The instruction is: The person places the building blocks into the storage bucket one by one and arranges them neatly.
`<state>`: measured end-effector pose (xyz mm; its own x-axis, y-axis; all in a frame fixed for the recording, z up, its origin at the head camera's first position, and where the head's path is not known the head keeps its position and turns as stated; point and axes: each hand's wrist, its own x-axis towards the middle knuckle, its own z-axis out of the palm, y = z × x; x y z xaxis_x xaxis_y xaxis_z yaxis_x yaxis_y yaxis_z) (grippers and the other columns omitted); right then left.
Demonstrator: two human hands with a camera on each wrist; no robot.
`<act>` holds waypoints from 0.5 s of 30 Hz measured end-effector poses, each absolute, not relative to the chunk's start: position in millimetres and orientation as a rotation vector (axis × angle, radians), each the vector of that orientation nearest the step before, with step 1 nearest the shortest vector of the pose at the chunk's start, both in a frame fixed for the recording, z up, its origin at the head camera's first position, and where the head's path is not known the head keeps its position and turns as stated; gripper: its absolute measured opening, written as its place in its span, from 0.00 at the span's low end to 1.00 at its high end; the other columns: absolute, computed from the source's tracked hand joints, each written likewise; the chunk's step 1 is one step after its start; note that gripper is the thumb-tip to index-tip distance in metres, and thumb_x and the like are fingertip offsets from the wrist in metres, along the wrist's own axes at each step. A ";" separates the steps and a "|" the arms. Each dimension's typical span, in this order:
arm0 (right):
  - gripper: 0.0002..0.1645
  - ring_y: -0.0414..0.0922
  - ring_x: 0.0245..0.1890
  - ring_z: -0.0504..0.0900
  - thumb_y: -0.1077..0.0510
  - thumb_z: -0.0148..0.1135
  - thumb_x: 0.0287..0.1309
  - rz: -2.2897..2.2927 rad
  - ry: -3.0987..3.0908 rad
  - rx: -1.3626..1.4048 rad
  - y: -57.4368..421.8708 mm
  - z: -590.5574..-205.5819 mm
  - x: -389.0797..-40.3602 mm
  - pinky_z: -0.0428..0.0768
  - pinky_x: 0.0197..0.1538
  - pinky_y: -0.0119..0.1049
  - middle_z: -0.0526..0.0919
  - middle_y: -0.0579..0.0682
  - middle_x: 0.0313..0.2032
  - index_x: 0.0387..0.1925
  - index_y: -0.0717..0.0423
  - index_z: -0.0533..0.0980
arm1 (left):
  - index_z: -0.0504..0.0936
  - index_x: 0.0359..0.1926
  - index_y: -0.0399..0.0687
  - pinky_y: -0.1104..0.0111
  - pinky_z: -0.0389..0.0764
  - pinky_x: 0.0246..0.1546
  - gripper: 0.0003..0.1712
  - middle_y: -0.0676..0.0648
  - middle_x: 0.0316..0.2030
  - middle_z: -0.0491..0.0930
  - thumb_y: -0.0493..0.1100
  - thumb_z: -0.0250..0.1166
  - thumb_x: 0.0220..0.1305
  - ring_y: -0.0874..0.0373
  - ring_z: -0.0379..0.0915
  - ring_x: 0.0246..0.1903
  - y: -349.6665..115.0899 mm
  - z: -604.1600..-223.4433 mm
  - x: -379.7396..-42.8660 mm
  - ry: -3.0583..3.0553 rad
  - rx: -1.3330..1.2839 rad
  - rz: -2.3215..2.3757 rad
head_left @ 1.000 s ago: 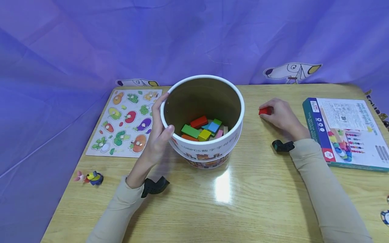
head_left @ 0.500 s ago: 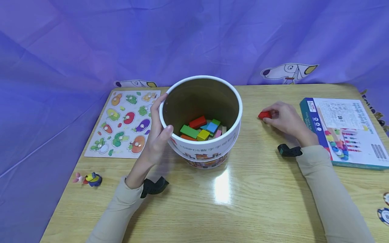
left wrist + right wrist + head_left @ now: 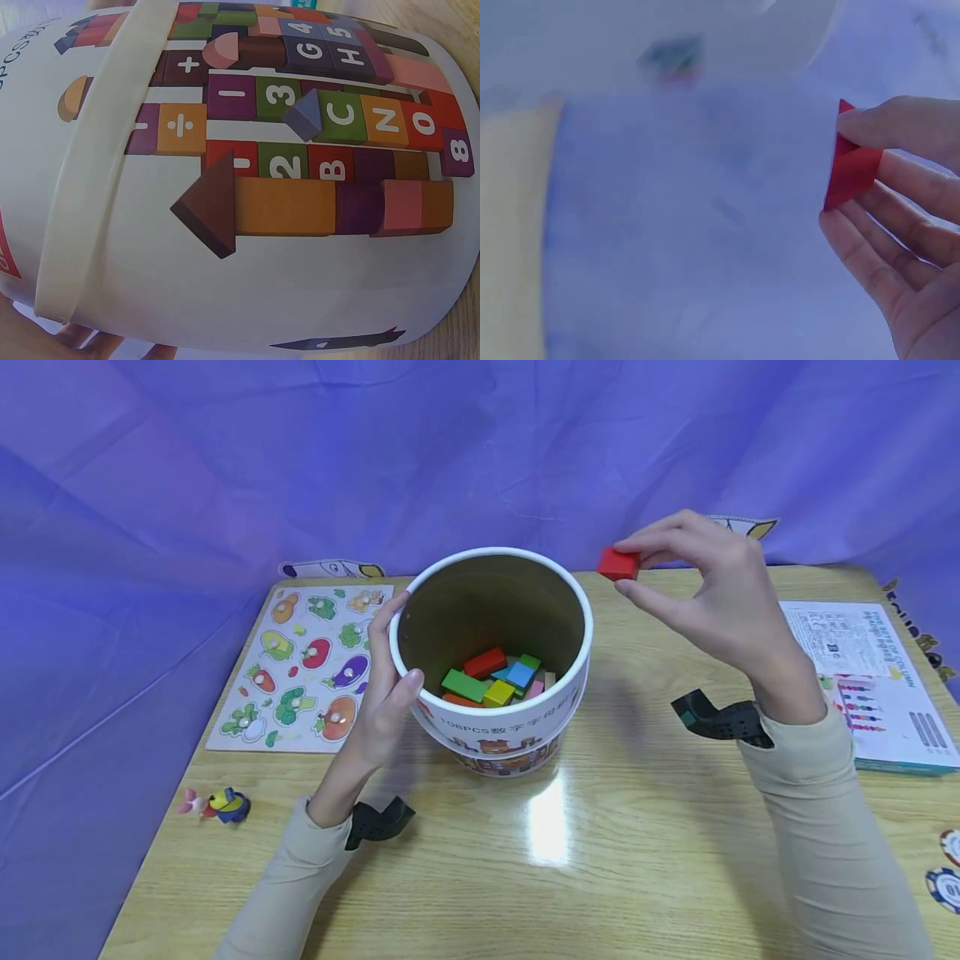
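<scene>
A white printed bucket (image 3: 510, 727) stands on the table, tilted toward the camera in the head view. Inside lie several coloured wooden blocks, among them a green block (image 3: 463, 685) and a yellow block (image 3: 498, 694). My left hand (image 3: 378, 710) grips the bucket's left rim, thumb outside; its fingertips show at the lower left of the left wrist view. To the right of the bucket, raised above the table, my right hand (image 3: 708, 585) pinches a red block (image 3: 618, 563) between thumb and fingers. The right wrist view shows this red block (image 3: 853, 169) with slanted sides.
A vegetable puzzle board (image 3: 300, 668) lies left of the bucket, with small toy figures (image 3: 217, 806) in front of it. On the right are a flat toy box (image 3: 892, 685) and poker chips (image 3: 945, 889) at the table's edge. A purple curtain (image 3: 480, 452) hangs behind.
My right hand has lifted the red block off the table and carried it up and slightly left toward the bucket. The left hand keeps its grip on the rim.
</scene>
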<state>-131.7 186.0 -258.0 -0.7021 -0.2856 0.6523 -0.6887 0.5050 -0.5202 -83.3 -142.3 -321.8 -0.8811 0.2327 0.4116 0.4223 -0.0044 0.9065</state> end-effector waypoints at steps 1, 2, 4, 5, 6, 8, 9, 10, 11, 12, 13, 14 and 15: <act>0.21 0.27 0.39 0.81 0.71 0.73 0.44 1.120 -2.237 0.831 180.3 -251.7 -127.9 0.77 0.49 0.23 0.85 0.49 0.39 0.44 0.58 0.85 | 0.45 0.74 0.57 0.33 0.60 0.64 0.47 0.49 0.73 0.50 0.56 0.56 0.57 0.45 0.49 0.70 -142.3 -321.9 -83.2 -2.112 -0.700 -2.013; 0.21 0.29 0.39 0.82 0.71 0.73 0.44 1.146 -2.219 0.865 174.7 -246.4 -124.2 0.78 0.50 0.24 0.85 0.49 0.40 0.44 0.59 0.84 | 0.45 0.74 0.57 0.33 0.60 0.64 0.47 0.49 0.73 0.50 0.56 0.56 0.57 0.45 0.49 0.70 -142.4 -322.0 -83.2 -2.112 -0.700 -2.013; 0.21 0.32 0.40 0.82 0.72 0.73 0.44 1.171 -2.197 0.938 164.5 -238.4 -117.9 0.79 0.50 0.26 0.85 0.49 0.40 0.44 0.60 0.84 | 0.45 0.74 0.57 0.34 0.60 0.64 0.47 0.50 0.73 0.50 0.56 0.56 0.57 0.45 0.49 0.70 -142.5 -322.3 -83.1 -2.114 -0.699 -2.011; 0.21 0.33 0.40 0.82 0.72 0.73 0.43 1.185 -2.189 0.966 159.7 -235.6 -115.2 0.79 0.50 0.26 0.85 0.49 0.41 0.44 0.60 0.84 | 0.45 0.74 0.57 0.34 0.60 0.64 0.47 0.50 0.73 0.50 0.56 0.56 0.57 0.46 0.49 0.70 -142.6 -322.5 -83.0 -2.116 -0.697 -2.010; 0.21 0.33 0.41 0.82 0.72 0.73 0.43 1.188 -2.184 0.990 155.5 -233.7 -113.1 0.79 0.49 0.26 0.85 0.49 0.41 0.44 0.61 0.84 | 0.45 0.74 0.57 0.34 0.60 0.64 0.47 0.50 0.73 0.50 0.57 0.56 0.57 0.46 0.49 0.71 -142.7 -322.8 -83.1 -2.117 -0.695 -2.009; 0.21 0.34 0.41 0.82 0.71 0.73 0.44 1.183 -2.182 1.030 149.4 -231.7 -111.0 0.78 0.49 0.26 0.85 0.49 0.42 0.44 0.61 0.83 | 0.45 0.74 0.57 0.34 0.60 0.64 0.47 0.50 0.73 0.50 0.55 0.56 0.57 0.46 0.48 0.71 -142.8 -323.0 -83.2 -2.116 -0.695 -2.009; 0.21 0.35 0.41 0.82 0.70 0.74 0.44 1.182 -2.183 1.046 147.1 -231.2 -110.6 0.78 0.49 0.26 0.85 0.49 0.42 0.45 0.61 0.83 | 0.45 0.74 0.58 0.34 0.60 0.64 0.47 0.50 0.73 0.50 0.56 0.56 0.57 0.46 0.48 0.71 -142.8 -323.1 -83.3 -2.117 -0.694 -2.007; 0.21 0.36 0.41 0.82 0.70 0.74 0.44 1.193 -2.179 1.054 145.1 -230.9 -110.0 0.78 0.49 0.26 0.85 0.49 0.42 0.45 0.60 0.83 | 0.45 0.74 0.58 0.34 0.60 0.64 0.47 0.50 0.73 0.50 0.57 0.57 0.57 0.46 0.48 0.71 -142.9 -323.1 -83.4 -2.119 -0.693 -2.006; 0.21 0.37 0.40 0.82 0.70 0.74 0.44 1.200 -2.178 1.064 143.6 -230.8 -109.8 0.78 0.49 0.26 0.85 0.50 0.42 0.45 0.60 0.83 | 0.45 0.74 0.58 0.34 0.60 0.64 0.47 0.51 0.73 0.50 0.57 0.57 0.57 0.46 0.48 0.71 -142.9 -323.1 -83.4 -2.119 -0.694 -2.006; 0.21 0.38 0.40 0.82 0.70 0.74 0.44 1.210 -2.176 1.067 142.4 -230.8 -109.7 0.78 0.49 0.25 0.85 0.50 0.42 0.45 0.60 0.83 | 0.45 0.74 0.58 0.33 0.60 0.64 0.47 0.51 0.73 0.50 0.56 0.56 0.57 0.46 0.48 0.71 -142.8 -323.0 -83.4 -2.119 -0.694 -2.005; 0.21 0.39 0.40 0.82 0.69 0.74 0.44 1.219 -2.176 1.072 141.6 -230.8 -109.6 0.78 0.49 0.25 0.84 0.50 0.42 0.45 0.60 0.83 | 0.45 0.74 0.58 0.33 0.60 0.64 0.48 0.51 0.73 0.50 0.57 0.57 0.57 0.46 0.48 0.71 -142.7 -322.9 -83.4 -2.121 -0.695 -2.003; 0.21 0.40 0.40 0.82 0.69 0.74 0.44 1.229 -2.173 1.073 141.0 -231.0 -109.6 0.78 0.49 0.25 0.84 0.50 0.41 0.45 0.59 0.83 | 0.45 0.74 0.58 0.34 0.60 0.64 0.48 0.51 0.73 0.50 0.59 0.58 0.57 0.46 0.48 0.71 -142.6 -322.8 -83.4 -2.124 -0.694 -2.001; 0.21 0.41 0.40 0.82 0.69 0.74 0.44 1.234 -2.172 1.075 140.8 -231.3 -109.7 0.78 0.49 0.25 0.84 0.50 0.41 0.45 0.59 0.83 | 0.45 0.74 0.58 0.34 0.60 0.64 0.49 0.51 0.73 0.50 0.61 0.58 0.57 0.46 0.48 0.71 -142.5 -322.8 -83.5 -2.127 -0.693 -1.997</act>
<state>-109.7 140.8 -231.3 -0.6131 -0.4180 0.6704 -0.7898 0.3075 -0.5307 -83.5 -142.5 -322.8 -0.8836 0.2314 0.4071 0.4209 0.0116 0.9070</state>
